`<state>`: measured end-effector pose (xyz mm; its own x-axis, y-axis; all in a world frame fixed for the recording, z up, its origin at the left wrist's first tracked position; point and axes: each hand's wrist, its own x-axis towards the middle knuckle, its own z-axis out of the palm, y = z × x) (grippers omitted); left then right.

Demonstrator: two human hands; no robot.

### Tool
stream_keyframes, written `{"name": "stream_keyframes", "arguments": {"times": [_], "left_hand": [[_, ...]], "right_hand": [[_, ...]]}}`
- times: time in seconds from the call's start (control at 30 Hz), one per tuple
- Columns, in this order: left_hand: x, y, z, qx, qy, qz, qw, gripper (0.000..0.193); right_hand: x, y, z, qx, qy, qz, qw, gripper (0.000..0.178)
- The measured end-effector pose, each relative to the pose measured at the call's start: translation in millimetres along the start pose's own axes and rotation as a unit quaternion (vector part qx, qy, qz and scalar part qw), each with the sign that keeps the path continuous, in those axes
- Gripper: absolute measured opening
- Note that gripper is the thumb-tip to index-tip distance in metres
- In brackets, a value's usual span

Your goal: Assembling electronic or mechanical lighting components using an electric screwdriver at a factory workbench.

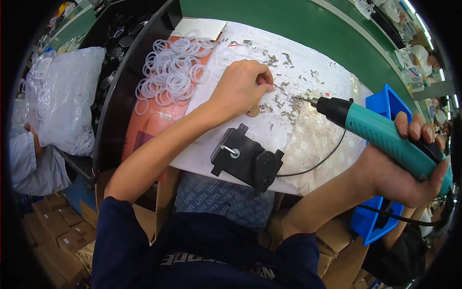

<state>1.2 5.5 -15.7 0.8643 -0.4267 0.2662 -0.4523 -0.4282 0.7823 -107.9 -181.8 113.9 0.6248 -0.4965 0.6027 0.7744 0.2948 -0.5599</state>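
Observation:
My right hand [409, 168] grips a teal and black electric screwdriver [385, 132], its bit pointing left over scattered small screws [283, 91]. My left hand [240, 86] is above the white work surface [202, 108], thumb and fingertips pinched together beside the screws; anything between them is too small to make out. A round tan piece [252, 111] shows just under that hand. Nearer me at the table edge lies a black plastic assembly [248, 158] with a metal pin, a washer and a round black disc. A black cable [332, 153] curves away from it.
Many translucent rings [175, 72] are heaped on an orange sheet [154, 123] at left. Beyond stands a black bin [137, 62] of black parts, with a bagged bundle [62, 101] beside it. Blue bins [389, 103] stand at right. Co-workers' arms show at both sides.

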Motion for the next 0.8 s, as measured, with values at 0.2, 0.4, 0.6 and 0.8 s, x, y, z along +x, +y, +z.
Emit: {"name": "stream_keyframes", "arguments": {"times": [0.2,0.4,0.6,0.8], "left_hand": [[6,-2,-5,-0.037,0.017,-0.019,0.999,0.013],[10,-7,-2,-0.018,0.024,-0.015,0.999,0.016],[18,-11,-7,-0.024,0.028,-0.011,0.999,0.013],[22,-13,-6,0.021,0.012,0.011,1.0,0.013]], "right_hand": [[-16,-21,12,-0.006,-0.135,0.008,0.991,0.04],[-30,-23,31,-0.04,-0.072,-0.013,0.997,0.035],[-38,-27,37,-0.059,-0.097,-0.03,0.993,0.036],[-53,-35,57,-0.056,-0.167,0.033,0.984,0.04]]}}
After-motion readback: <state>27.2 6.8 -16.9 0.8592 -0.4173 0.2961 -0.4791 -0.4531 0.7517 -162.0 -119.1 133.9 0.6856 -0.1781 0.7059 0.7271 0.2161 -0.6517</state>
